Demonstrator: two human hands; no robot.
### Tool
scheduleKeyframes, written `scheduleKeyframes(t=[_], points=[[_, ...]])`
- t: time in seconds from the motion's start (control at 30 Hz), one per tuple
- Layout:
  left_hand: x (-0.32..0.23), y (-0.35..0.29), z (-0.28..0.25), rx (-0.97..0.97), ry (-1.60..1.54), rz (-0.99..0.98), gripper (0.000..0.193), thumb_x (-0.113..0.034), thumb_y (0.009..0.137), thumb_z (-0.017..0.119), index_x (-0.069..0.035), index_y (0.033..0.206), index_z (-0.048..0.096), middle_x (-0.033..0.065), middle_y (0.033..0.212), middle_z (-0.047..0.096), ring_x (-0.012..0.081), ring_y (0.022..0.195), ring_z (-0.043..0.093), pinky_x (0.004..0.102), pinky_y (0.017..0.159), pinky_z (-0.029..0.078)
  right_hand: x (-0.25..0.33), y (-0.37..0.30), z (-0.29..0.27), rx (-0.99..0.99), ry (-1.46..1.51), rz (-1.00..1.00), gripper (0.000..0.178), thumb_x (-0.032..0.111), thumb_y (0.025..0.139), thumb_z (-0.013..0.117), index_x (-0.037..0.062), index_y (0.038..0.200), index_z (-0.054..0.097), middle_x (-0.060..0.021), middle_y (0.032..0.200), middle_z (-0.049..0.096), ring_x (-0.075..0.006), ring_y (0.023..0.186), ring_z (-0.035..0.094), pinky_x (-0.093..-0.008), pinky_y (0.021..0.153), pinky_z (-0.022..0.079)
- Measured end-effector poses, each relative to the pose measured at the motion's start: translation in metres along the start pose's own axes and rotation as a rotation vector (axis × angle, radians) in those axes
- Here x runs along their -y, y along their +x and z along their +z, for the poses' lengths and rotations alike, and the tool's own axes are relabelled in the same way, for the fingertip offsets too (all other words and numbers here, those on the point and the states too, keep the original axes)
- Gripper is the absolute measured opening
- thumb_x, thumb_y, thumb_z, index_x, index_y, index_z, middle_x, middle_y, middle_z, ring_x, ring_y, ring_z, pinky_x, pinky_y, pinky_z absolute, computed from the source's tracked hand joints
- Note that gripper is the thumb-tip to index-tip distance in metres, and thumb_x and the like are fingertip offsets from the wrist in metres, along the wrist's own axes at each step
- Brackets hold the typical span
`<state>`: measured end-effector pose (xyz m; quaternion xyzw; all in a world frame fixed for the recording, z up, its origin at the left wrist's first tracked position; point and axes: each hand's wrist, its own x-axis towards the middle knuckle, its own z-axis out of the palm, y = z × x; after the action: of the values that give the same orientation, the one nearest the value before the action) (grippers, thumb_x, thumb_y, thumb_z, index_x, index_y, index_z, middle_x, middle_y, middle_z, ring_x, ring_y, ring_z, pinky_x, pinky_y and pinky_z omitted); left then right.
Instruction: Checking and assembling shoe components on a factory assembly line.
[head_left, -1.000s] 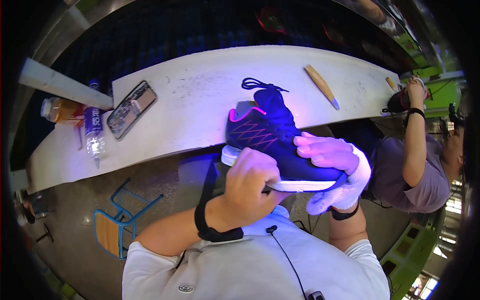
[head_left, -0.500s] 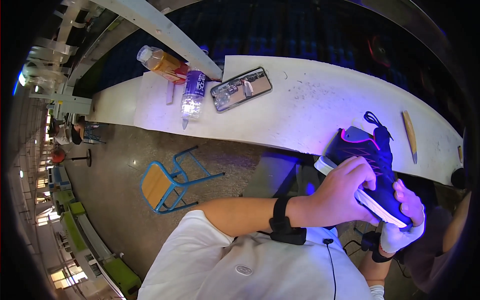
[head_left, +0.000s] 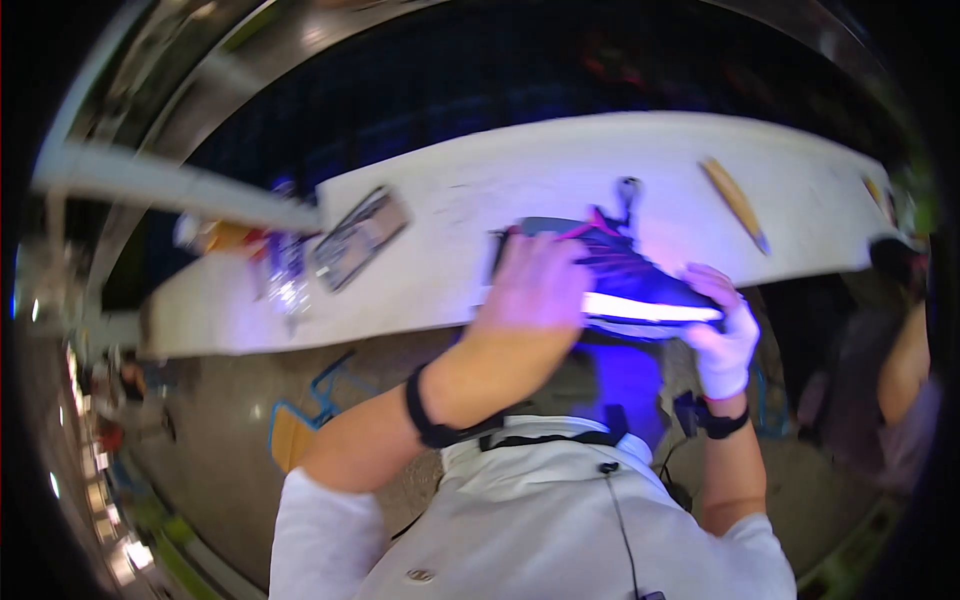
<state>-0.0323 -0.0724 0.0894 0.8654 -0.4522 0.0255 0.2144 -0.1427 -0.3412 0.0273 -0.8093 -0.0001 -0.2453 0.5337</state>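
A dark sneaker with pink trim, black laces and a white sole is held between my hands at the table's near edge, toe to the right. Bluish light falls on it. My left hand, blurred by motion, grips the heel end, its fingers over the upper and hiding the back of the shoe. Around the toe closes my right hand, which wears a white covering that leaves the fingertips bare. Dark straps with small boxes sit on both wrists.
On the white table lie a phone and a wooden-coloured pointed tool. Two bottles, one clear with a purple label and one orange, lie by a metal post. A blue-framed stool stands lower left; another person's arm shows right.
My view has turned. The sneaker has swung level and over the table edge, its sole side now toward me. My left hand has shifted from mid-sole to the heel; my right stays at the toe.
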Motion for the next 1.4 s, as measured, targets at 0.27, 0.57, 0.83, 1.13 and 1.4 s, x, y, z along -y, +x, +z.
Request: scheduleKeyframes(t=[0.27,0.57,0.83,1.13,1.4], points=[[0.004,-0.004,0.008,-0.040,-0.069,-0.004,0.041,-0.012,0.072,0.095,-0.002,0.100,0.066,0.0178,0.123,0.074,0.0485,0.127,0.069,0.0659,0.119,0.050,0.027,0.001,0.006,0.022,-0.240,-0.193,0.042,0.027,0.073,0.098,0.0111,0.104,0.074,-0.0110,0.122,0.082,-0.0332,0.109,0.077,-0.0409,0.092,0.058],[0.027,-0.007,0.003,-0.029,-0.341,-0.128,0.056,-0.028,0.073,0.098,-0.007,0.117,0.072,0.0107,0.139,0.073,0.0430,0.140,0.061,0.0561,0.122,0.047,0.013,0.016,-0.004,0.176,-0.358,-0.116,0.066,0.047,0.077,0.095,0.0006,0.119,0.073,-0.0198,0.110,0.080,-0.0374,0.091,0.079,-0.0430,0.084,0.062],[0.066,-0.026,-0.063,-0.143,-0.686,-0.140,0.088,-0.029,0.069,0.102,-0.008,0.146,0.065,0.0163,0.153,0.064,0.0367,0.144,0.058,0.0455,0.121,0.045,-0.027,0.065,0.018,0.276,0.560,0.577,0.078,0.062,0.111,0.051,-0.0116,0.124,0.072,-0.0130,0.112,0.081,-0.0247,0.096,0.079,-0.0375,0.089,0.063],[-0.016,0.013,-0.081,-0.461,-0.469,0.012,0.095,-0.044,0.059,0.105,-0.007,0.138,0.069,0.0135,0.126,0.073,0.0350,0.110,0.066,0.0446,0.096,0.054,0.095,0.114,0.038,0.271,0.313,-0.138,0.097,0.082,0.090,0.066,0.0001,0.142,0.060,-0.0144,0.130,0.058,-0.0245,0.122,0.057,-0.0460,0.118,0.041],[-0.011,0.022,-0.100,-0.015,-0.397,-0.240,0.095,-0.052,0.061,0.103,-0.006,0.135,0.066,0.0181,0.114,0.078,0.0390,0.102,0.077,0.0461,0.088,0.061,0.118,0.134,0.051,0.434,0.484,-0.079,0.076,0.072,0.084,0.076,0.0007,0.111,0.072,-0.0111,0.114,0.058,-0.0262,0.114,0.059,-0.0522,0.118,0.043]])
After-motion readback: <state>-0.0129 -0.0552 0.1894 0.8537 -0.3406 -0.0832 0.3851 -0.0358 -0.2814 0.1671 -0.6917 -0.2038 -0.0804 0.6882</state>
